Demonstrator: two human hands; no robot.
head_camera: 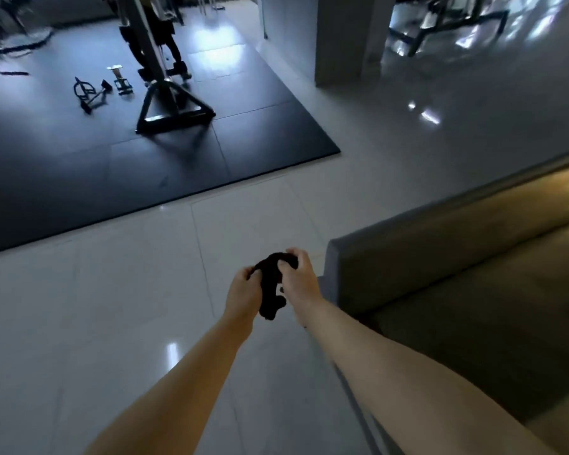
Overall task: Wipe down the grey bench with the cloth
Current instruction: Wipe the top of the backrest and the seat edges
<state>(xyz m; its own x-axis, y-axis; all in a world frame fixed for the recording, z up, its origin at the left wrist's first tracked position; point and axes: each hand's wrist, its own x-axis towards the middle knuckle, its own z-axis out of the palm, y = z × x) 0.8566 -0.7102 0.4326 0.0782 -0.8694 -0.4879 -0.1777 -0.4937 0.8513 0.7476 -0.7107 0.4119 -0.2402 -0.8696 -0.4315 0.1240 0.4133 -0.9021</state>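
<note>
Gripping a bunched dark cloth [270, 285] from either side, both hands are hovering out in front of the person above the pale tiled floor [112, 290]. The left hand [243, 290] is curling its fingers round the cloth's left edge. The right hand [302, 279] is closing over the top and right side of the bundle, with its thumb pressing into the fabric. The cloth is sitting between the two palms, its upper part wadded under the right fingers and its lower end hanging free below the hands, touching nothing else. Both bare forearms are reaching in from the bottom edge of the view.

The grey bench [473, 323] is lying just to the right of the hands, its padded near end showing just beside the right hand. Its long upholstered surface is running away toward the right edge. The cloth is being held apart from the bench, out over the tiles.

Farther off at the upper left, a black floor mat [63, 165] is covering part of the tiles. It is carrying the triangular base of an exercise machine frame [174, 110] and a couple of loose cable handles [91, 95] beside it. A square pillar [342, 44] is rising at the top centre, with light glinting off the glossy floor around it.
</note>
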